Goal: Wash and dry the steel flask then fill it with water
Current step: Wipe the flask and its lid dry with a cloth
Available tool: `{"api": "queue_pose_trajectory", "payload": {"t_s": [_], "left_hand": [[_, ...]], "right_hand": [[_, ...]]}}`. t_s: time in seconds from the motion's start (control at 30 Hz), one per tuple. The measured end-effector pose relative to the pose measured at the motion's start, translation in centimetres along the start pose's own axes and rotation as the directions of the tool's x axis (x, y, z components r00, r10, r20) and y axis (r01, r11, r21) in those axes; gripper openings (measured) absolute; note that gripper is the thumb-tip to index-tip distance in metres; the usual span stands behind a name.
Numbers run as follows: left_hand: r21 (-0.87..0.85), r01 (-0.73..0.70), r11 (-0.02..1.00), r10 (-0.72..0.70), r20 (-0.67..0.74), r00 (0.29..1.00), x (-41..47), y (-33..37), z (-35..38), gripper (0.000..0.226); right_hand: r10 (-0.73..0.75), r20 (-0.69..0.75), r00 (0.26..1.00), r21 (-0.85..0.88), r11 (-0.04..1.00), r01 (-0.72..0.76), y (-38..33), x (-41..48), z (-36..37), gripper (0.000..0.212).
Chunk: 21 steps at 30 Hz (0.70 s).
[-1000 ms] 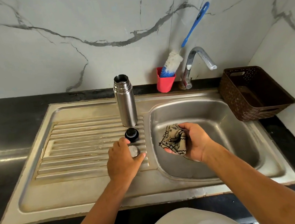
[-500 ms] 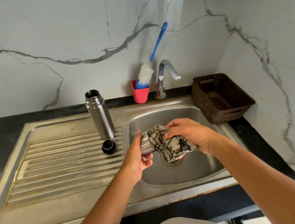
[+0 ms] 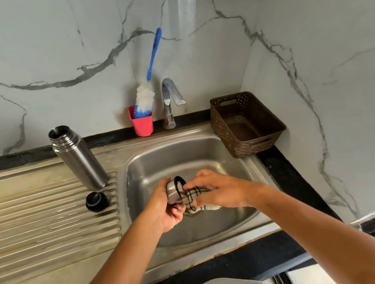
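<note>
There, flask cup [image 3: 172, 191] inside left fingers [image 3: 178, 210]

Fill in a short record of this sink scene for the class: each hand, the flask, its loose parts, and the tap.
Left hand: grips steel cap over sink basin
Right hand: pinches checked cloth at the cap's mouth
Flask: open, standing on drainboard
Stopper: black, on drainboard beside flask
Tap: no water seen running
Behind: bottle brush in red cup; brown basket
</note>
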<state>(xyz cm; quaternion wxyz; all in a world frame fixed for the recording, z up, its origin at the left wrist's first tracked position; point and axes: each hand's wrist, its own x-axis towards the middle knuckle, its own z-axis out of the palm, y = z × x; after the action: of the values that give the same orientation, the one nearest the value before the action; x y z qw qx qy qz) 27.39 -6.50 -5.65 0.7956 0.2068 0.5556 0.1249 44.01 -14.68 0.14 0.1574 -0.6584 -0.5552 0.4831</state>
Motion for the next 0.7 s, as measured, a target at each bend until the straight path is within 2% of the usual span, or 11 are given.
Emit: {"api": "queue_pose_trajectory", "payload": {"t_s": [0.1,0.2,0.27,0.37,0.43,0.5,0.53,0.6,0.63,0.67,0.7], "left_hand": [[-0.014,0.033,0.999,-0.032,0.016,0.999,0.7,-0.5,0.4,0.051],[0.022,0.008,1.000,-0.009,0.039,0.999,1.4,-0.8,1.4,0.050],[0.090,-0.012,0.996,0.010,0.029,1.000,1.6,-1.0,2.2,0.047],[0.151,0.009,0.989,-0.014,0.031,0.999,1.7,-1.1,2.9,0.044],[0.146,0.035,0.989,-0.043,0.054,0.998,1.8,-0.9,3.2,0.047],[0.149,0.024,0.989,-0.030,0.042,0.999,1.8,-0.6,3.5,0.046],[0.161,-0.007,0.987,0.005,0.015,1.000,1.7,-0.4,3.7,0.044],[0.211,-0.121,0.970,0.136,-0.058,0.989,1.8,-0.3,4.1,0.040],[0.245,-0.199,0.949,0.225,-0.084,0.971,1.8,-0.3,4.4,0.040],[0.278,-0.289,0.916,0.325,-0.091,0.941,1.8,-0.2,4.6,0.040],[0.306,-0.381,0.872,0.423,-0.082,0.902,1.7,-0.1,4.8,0.039]], "right_hand": [[0.008,0.021,1.000,0.125,0.992,-0.011,1.4,-0.2,-0.5,0.043],[-0.026,-0.087,0.996,0.268,0.962,0.049,3.0,0.2,-0.1,0.041],[-0.063,-0.216,0.974,0.233,0.966,0.114,3.3,0.5,-0.7,0.038],[-0.344,-0.333,0.878,-0.190,0.936,0.295,2.8,0.9,-2.3,0.035],[-0.599,-0.183,0.779,-0.538,0.724,0.431,2.6,1.2,-2.6,0.034],[-0.671,-0.095,0.736,-0.654,0.599,0.462,3.0,1.8,-2.6,0.033],[-0.660,-0.121,0.741,-0.646,0.620,0.446,3.5,2.1,-2.5,0.032],[-0.506,-0.315,0.803,-0.394,0.839,0.375,4.1,2.6,-2.2,0.027],[-0.297,-0.398,0.868,-0.083,0.954,0.289,3.9,2.5,-2.1,0.024],[-0.044,-0.379,0.924,0.285,0.945,0.162,3.8,2.4,-2.0,0.023],[0.172,-0.254,0.952,0.576,0.817,0.006,3.6,2.3,-1.9,0.024]]}}
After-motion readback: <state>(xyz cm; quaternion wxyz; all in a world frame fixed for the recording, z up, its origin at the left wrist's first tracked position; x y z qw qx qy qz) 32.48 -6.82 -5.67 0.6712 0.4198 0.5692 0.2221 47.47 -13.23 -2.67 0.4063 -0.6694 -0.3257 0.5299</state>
